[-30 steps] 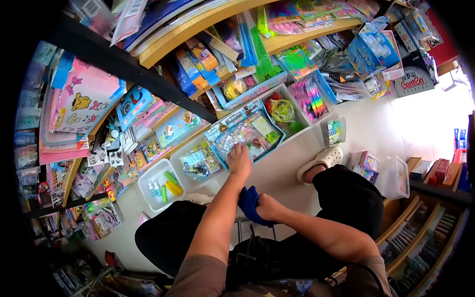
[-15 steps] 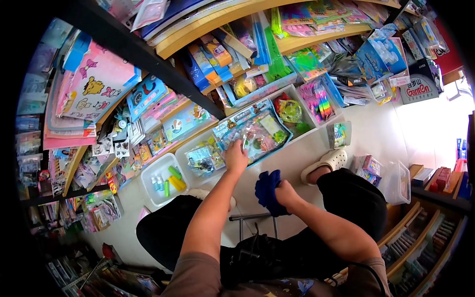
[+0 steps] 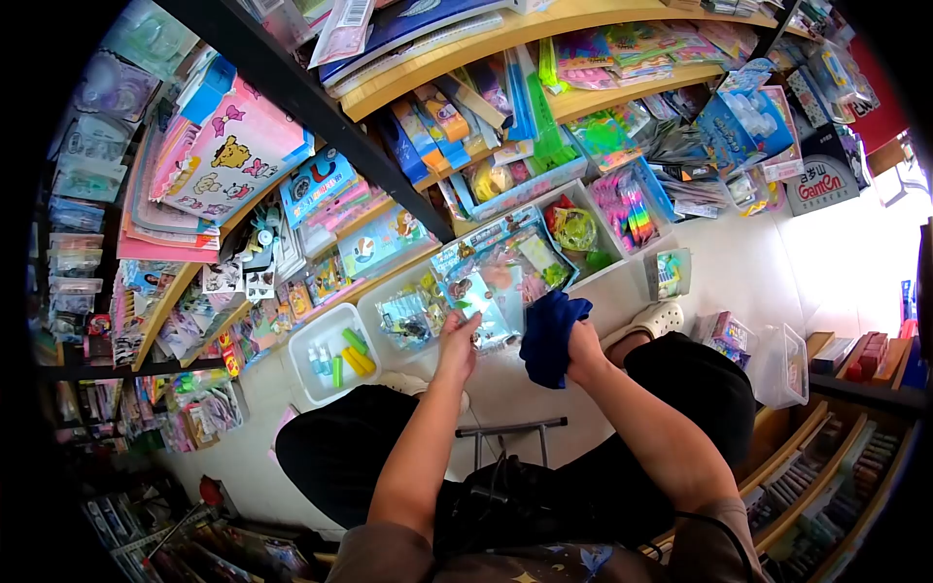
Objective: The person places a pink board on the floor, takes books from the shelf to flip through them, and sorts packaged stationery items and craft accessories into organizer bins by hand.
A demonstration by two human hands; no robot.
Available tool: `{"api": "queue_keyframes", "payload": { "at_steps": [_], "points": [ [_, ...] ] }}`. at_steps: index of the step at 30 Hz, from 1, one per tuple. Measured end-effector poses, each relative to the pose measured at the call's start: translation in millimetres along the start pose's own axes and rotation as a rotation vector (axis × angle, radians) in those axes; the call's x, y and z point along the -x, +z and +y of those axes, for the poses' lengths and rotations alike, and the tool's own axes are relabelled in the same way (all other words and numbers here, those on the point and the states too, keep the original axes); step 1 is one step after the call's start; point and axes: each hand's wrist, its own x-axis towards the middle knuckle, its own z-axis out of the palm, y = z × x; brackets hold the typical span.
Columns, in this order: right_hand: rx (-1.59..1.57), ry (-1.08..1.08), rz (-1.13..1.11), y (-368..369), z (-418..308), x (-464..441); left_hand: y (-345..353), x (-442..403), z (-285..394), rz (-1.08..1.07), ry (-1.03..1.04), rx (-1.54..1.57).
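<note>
My left hand (image 3: 456, 348) is closed on the lower edge of a flat pale blue-and-white packet (image 3: 473, 297), held over a blue display box (image 3: 505, 229) of small bagged items. A bunched dark blue cloth (image 3: 552, 342) is gripped in my right hand (image 3: 585, 354), just right of that packet. Clear bags of small toys (image 3: 405, 316) lie left of my left hand in a pale bin. The packet and the cloth hide part of the display box.
A white tub (image 3: 302, 354) with green and yellow pieces stands on the floor at left. Bins with a green bagged toy (image 3: 573, 227) and rainbow-striped items (image 3: 624, 208) sit to the right. A metal stool frame (image 3: 513, 428) is between my legs. Shelves (image 3: 466, 44) rise ahead.
My left hand has come back out of the display box with the packet in it. My right hand has moved the cloth up and slightly right, towards the box. The view has shifted slightly.
</note>
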Motion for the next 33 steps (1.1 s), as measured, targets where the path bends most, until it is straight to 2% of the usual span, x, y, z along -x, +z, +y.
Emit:
{"api": "queue_keyframes", "payload": {
  "at_steps": [2, 5, 9, 11, 13, 16, 19, 23, 24, 27, 28, 31, 32, 33],
  "points": [
    [-0.003, -0.003, -0.089, -2, 0, 1, -20, -22, -4, 0.089, 0.089, -0.303],
    [-0.007, -0.07, -0.096, 5, -4, 4, -30, -32, 1, 0.182, 0.211, -0.378],
    [0.029, -0.043, -0.066, 7, -8, 10, 13, 18, 26, -0.068, -0.088, -0.006],
    [0.059, 0.01, 0.04, 13, -11, 18, 29, 36, 14, -0.215, -0.154, 0.006],
    [0.122, 0.024, 0.067, 8, -4, 14, 57, 55, 2, -0.189, -0.154, -0.331],
    [0.241, 0.03, 0.016, -4, 13, 10, 79, 50, -37, 0.031, 0.282, -0.372],
    [0.421, -0.064, 0.028, 7, 28, 25, 87, 48, -25, 0.107, 0.102, -0.123],
    [0.513, 0.037, -0.077, 14, 33, 45, 52, 21, -31, 0.066, 0.181, -0.216],
    [0.451, 0.099, -0.066, 19, 28, 48, 55, 28, -26, 0.051, 0.315, -0.229],
    [0.4, 0.062, 0.045, 23, 17, 41, 47, 38, -26, 0.011, 0.202, -0.189],
    [0.334, 0.01, 0.036, 18, 16, 33, 33, 32, -30, 0.052, 0.244, -0.453],
    [0.244, -0.039, 0.102, 22, 0, 23, 13, 40, -31, -0.104, 0.283, -0.663],
    [0.224, -0.015, 0.089, 29, -10, 29, 12, 46, -31, -0.178, 0.395, -0.604],
    [0.202, -0.033, 0.049, 31, -10, 27, 3, 49, -34, -0.143, 0.327, -0.595]
  ]
}}
